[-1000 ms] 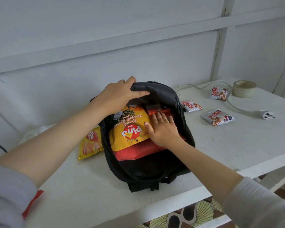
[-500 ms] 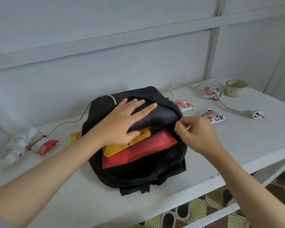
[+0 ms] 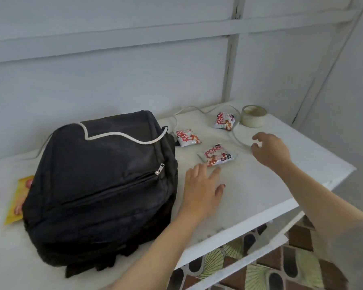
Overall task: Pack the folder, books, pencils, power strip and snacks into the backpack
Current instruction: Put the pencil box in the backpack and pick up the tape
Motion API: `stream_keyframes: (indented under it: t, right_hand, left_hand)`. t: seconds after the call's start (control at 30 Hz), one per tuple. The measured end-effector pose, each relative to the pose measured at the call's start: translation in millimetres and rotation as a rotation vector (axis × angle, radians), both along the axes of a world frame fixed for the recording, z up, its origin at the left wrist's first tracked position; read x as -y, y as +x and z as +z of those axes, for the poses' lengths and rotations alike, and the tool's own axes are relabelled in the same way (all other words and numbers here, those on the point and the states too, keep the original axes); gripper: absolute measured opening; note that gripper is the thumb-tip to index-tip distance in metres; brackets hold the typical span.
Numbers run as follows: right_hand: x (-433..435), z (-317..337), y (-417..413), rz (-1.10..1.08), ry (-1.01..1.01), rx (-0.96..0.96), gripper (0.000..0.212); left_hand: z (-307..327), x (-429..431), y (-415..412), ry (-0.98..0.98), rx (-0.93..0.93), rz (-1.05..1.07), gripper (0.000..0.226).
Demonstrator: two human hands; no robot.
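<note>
Spreading flat and straight, the fingers [image 3: 214,174] of the left hand [image 3: 201,189] are touching the near edge of a small snack packet [image 3: 218,156] on the white worktop [image 3: 249,185], gripping nothing. The right hand [image 3: 270,152] is hovering with loosely curled, empty fingers just above the white cable [image 3: 122,133]. The black backpack [image 3: 101,185] is lying just left of the hands, flap down, a yellow snack bag [image 3: 15,201] showing at its far side.
</note>
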State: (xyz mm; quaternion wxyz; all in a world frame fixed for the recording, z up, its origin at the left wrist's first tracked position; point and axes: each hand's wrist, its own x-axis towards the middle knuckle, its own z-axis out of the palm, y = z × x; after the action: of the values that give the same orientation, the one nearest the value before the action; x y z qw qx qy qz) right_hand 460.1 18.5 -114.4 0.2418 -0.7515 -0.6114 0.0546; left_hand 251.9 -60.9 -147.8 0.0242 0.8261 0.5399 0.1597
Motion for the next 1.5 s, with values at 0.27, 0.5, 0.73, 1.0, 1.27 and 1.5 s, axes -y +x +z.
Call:
stream_keyframes:
  t: [0.27, 0.5, 0.73, 1.0, 1.27, 1.5]
  right_hand:
    - [-69.7, 0.9, 61.6, 0.037, -0.056, 0.133, 0.045]
    - [-115.7, -9.1, 76.3, 0.151, -0.204, 0.169, 0.059]
    - [-124.3, -14.2, 66.9, 0.022, -0.058, -0.005, 0.04]
    - [-50.7, -1.8, 22.0, 0.111, 0.162, -0.205, 0.034]
    - [40.8, 7.7, -54.8, 0.309, 0.214, -0.558, 0.021]
    - [103.3, 8.3, -112.2, 0.41, 0.269, -0.642, 0.026]
  left_hand:
    - [-26.6, -8.1, 5.7, -0.22, -0.031, 0.194, 0.057]
    - [-25.4, -5.6, 6.0, -0.247, 0.046, 0.215, 0.064]
    - [-24.1, -2.4, 6.1, -0.234, 0.076, 0.215, 0.056]
    - [-1.4, 10.9, -5.4, -0.254, 0.174, 0.129, 0.047]
    - [49.2, 73.9, -93.1, 0.224, 0.019, -0.112, 0.032]
    - [39.1, 103.0, -202.0, 0.655, -0.468, -0.174, 0.034]
